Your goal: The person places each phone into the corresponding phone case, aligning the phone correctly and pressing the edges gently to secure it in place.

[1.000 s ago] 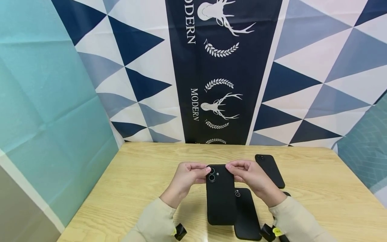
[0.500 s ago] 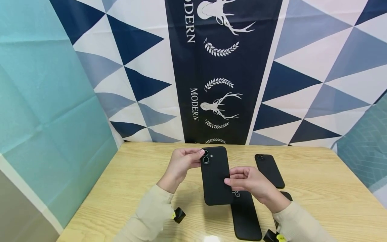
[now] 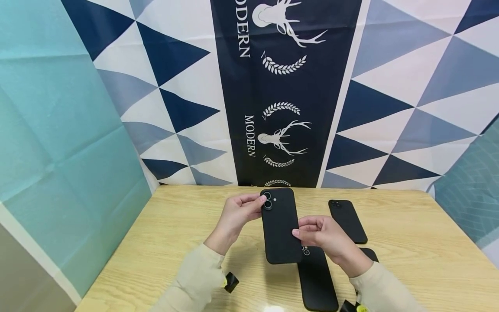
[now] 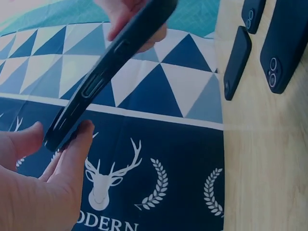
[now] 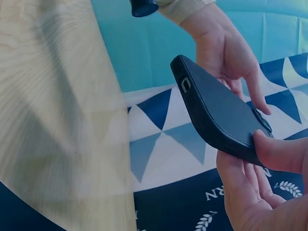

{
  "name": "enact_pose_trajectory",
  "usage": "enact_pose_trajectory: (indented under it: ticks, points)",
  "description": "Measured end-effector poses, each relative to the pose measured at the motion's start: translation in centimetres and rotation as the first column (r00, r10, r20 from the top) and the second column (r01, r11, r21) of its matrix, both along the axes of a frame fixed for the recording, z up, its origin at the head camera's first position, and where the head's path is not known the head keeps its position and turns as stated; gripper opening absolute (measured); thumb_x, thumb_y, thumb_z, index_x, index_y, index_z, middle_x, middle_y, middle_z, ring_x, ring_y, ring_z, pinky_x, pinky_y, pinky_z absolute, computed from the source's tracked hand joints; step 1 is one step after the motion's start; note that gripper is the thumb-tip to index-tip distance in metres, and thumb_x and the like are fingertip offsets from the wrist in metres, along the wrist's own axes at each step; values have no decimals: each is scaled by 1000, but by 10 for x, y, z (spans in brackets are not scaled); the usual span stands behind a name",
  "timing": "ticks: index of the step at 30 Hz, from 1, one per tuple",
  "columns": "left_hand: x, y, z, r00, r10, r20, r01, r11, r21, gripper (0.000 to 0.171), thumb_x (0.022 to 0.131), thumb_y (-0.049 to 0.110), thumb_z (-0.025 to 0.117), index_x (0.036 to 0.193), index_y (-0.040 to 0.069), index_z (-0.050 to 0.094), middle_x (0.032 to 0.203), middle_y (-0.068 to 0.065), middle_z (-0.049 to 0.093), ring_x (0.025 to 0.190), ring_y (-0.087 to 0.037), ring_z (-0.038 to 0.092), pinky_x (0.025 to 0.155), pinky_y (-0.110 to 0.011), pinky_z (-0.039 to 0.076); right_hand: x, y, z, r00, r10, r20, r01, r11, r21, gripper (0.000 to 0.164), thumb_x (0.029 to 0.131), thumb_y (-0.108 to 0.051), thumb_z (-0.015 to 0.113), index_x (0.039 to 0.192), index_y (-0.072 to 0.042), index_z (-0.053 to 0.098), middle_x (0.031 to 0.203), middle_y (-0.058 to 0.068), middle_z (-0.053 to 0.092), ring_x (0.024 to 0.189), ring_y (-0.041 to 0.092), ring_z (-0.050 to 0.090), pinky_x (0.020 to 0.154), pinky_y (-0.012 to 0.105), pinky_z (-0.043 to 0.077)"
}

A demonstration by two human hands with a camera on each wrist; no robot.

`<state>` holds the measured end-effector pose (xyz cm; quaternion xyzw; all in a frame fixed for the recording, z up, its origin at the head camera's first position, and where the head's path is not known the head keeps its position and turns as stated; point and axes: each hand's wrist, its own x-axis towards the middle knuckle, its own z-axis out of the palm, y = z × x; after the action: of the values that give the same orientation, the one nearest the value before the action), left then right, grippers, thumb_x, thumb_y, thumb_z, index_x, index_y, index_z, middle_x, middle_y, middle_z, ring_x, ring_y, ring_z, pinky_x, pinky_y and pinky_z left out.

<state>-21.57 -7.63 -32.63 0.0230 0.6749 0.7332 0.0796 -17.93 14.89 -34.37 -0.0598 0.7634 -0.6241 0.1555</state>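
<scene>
Between my two hands a black smartphone in a black case (image 3: pixel 281 234) is held up over the table, its back and two camera lenses facing me. My left hand (image 3: pixel 237 216) pinches the upper left corner beside the lenses. Lower on the opposite side, my right hand (image 3: pixel 325 238) pinches the long edge between thumb and fingers. Seen from the left wrist, the phone (image 4: pixel 103 77) is edge-on with its side buttons showing. In the right wrist view, the phone (image 5: pixel 219 108) shows its charging-port end, with the left hand (image 5: pixel 226 48) beyond.
Several more black phones lie on the wooden table (image 3: pixel 175 225): one phone (image 3: pixel 317 279) below the held one, one phone (image 3: pixel 348 221) at the back right, and another phone (image 3: pixel 369 255) partly hidden by the right forearm. A patterned cloth (image 3: pixel 280 95) hangs behind the table.
Both hands raised the phone a little from a second ago. My right hand slid from its top corner down to the side edge. Over the last half second little has moved.
</scene>
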Motion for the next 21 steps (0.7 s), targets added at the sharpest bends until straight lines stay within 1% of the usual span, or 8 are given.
enact_pose_trajectory:
  ticks: [3,6,10,12,16,18,21]
  points:
    - [4,0,-3,999,-48,17,48,998,-35,35,89,15,68,117,-7,64,108,-19,72,82,-10,72,88,-35,58,-2,1,4,1000,-3,-11,3,999,-34,46,87,-15,70,118,15,53,85,-8,70,78,2,67,81,29,60]
    - [8,0,-7,996,-91,27,92,995,-47,35,88,13,69,115,-8,63,106,-19,73,83,-11,72,88,-36,58,-6,3,6,1000,-4,-25,3,998,-62,45,87,-14,70,117,16,53,82,-10,70,77,1,68,79,25,60]
    - [14,2,-10,993,-110,31,111,993,-41,33,86,9,70,113,-9,63,105,-20,72,83,-11,72,86,-36,59,-10,5,7,1000,-14,-28,12,998,-64,46,87,-13,69,118,16,52,82,-12,71,77,1,68,77,22,59]
    - [17,3,-12,995,-94,29,95,995,-38,33,85,7,70,111,-10,63,104,-21,73,82,-13,72,85,-37,59,-11,5,8,1000,-19,-19,18,998,-62,46,87,-13,69,118,16,52,82,-12,71,77,0,68,77,21,59]
    - [23,7,-16,999,-31,12,32,999,-33,31,84,5,72,109,-10,65,98,-21,74,80,-16,74,81,-37,60,-14,6,8,1000,-8,-13,7,999,-52,48,88,-12,68,121,17,51,83,-10,72,77,1,68,78,22,59]
    - [25,9,-19,1000,4,2,-4,1000,-29,29,83,4,72,108,-9,66,96,-21,74,78,-17,74,79,-36,61,-16,6,9,1000,-4,-7,4,999,-39,49,88,-13,69,122,17,51,86,-8,73,78,2,69,79,24,59]
    - [25,12,-22,999,38,1,-38,999,-27,28,84,4,72,108,-9,67,96,-22,74,77,-17,74,76,-35,61,-19,7,9,1000,1,-8,-1,1000,9,53,87,-15,70,125,18,50,91,-1,75,79,4,70,81,29,60]
